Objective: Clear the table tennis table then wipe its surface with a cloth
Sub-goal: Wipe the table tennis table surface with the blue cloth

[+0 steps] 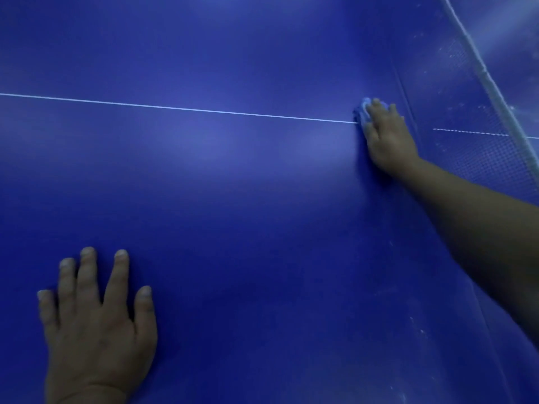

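Note:
The blue table tennis table point(233, 185) fills the view, with a thin white centre line point(175, 108) running left to right. My right hand point(388, 138) reaches far out and presses a small light blue cloth point(363, 110) flat on the surface, right where the white line meets the net. Only the cloth's edge shows beyond my fingertips. My left hand point(96, 322) lies flat on the table at the lower left, fingers spread, holding nothing.
The net point(466, 135), with its white top band point(493, 91), runs diagonally along the right side, just past my right hand. Pale dusty streaks mark the surface at the lower right point(417, 328).

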`<state>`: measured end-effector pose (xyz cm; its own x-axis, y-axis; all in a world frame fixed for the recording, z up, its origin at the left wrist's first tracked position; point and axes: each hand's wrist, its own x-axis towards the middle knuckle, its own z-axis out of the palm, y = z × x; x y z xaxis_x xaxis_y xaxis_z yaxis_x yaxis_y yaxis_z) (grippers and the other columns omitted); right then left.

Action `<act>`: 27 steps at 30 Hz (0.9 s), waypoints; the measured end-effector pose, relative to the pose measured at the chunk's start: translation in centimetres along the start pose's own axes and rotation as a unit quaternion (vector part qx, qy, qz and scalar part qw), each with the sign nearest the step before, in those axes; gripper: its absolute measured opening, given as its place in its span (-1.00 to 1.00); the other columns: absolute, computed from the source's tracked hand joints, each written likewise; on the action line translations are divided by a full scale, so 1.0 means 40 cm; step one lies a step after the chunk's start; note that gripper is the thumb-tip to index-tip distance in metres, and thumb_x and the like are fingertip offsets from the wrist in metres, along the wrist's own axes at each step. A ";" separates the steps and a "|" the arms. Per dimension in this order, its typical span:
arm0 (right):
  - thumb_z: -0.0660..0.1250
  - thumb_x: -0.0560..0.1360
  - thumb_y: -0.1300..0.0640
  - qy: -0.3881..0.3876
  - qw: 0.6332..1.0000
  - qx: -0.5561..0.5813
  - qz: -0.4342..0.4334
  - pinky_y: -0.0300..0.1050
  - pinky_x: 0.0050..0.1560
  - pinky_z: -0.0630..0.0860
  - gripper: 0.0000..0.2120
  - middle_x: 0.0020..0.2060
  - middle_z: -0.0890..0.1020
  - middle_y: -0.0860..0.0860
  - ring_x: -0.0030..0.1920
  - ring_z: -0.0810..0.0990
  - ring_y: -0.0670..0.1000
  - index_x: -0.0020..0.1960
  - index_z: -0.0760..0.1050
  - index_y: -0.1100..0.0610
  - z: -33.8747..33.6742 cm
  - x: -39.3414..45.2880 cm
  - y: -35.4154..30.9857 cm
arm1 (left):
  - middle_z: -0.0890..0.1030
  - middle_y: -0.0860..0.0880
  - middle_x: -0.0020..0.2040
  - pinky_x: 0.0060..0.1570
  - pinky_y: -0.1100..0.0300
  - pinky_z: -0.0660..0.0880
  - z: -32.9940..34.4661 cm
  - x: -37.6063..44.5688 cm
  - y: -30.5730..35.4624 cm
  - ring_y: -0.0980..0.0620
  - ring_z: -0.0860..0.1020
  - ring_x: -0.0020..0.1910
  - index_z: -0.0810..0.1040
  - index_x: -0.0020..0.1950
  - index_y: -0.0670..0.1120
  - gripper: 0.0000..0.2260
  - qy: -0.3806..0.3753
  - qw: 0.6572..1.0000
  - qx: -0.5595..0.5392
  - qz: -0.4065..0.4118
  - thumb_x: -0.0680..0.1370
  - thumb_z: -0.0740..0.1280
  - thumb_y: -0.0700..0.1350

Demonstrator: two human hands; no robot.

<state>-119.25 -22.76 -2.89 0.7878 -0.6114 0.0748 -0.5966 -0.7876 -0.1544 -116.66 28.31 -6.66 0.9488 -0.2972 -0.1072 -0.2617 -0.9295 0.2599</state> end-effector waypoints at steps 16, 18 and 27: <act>0.13 0.65 0.20 -0.015 0.985 -0.006 -0.172 0.22 0.48 0.12 -0.57 0.48 0.33 0.25 0.50 0.21 0.36 0.50 0.30 0.28 -0.014 -0.277 0.041 | 0.07 -0.16 0.61 0.53 -0.18 -0.18 -0.021 -0.013 0.008 -0.13 -0.08 0.60 0.18 0.60 -0.03 -0.36 -0.016 1.000 0.025 0.011 0.58 -0.08 0.23; 0.08 0.65 0.10 -0.061 0.959 -0.017 -0.277 0.21 0.48 0.14 -0.55 0.49 0.35 0.18 0.51 0.23 0.33 0.51 0.31 0.20 -0.018 -0.464 0.043 | 0.06 -0.16 0.62 0.53 -0.15 -0.20 -0.029 -0.014 0.012 -0.11 -0.09 0.60 0.17 0.60 -0.03 -0.36 -0.014 1.000 0.017 0.009 0.58 -0.09 0.23; 0.16 0.67 0.19 -0.050 0.978 0.012 -0.203 0.28 0.48 0.14 -0.59 0.51 0.34 0.12 0.53 0.21 0.27 0.51 0.29 0.09 -0.041 -0.461 -0.022 | -0.04 -0.12 0.64 0.53 -0.11 -0.27 -0.050 -0.031 0.023 -0.08 -0.17 0.60 0.08 0.62 0.00 -0.38 -0.013 1.000 0.012 0.016 0.59 -0.12 0.21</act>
<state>-133.52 -10.91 -2.53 0.9707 -0.2371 0.0382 -0.2286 -0.9610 -0.1554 -117.73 28.26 -4.35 0.9355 -0.3311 -0.1236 -0.2954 -0.9245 0.2411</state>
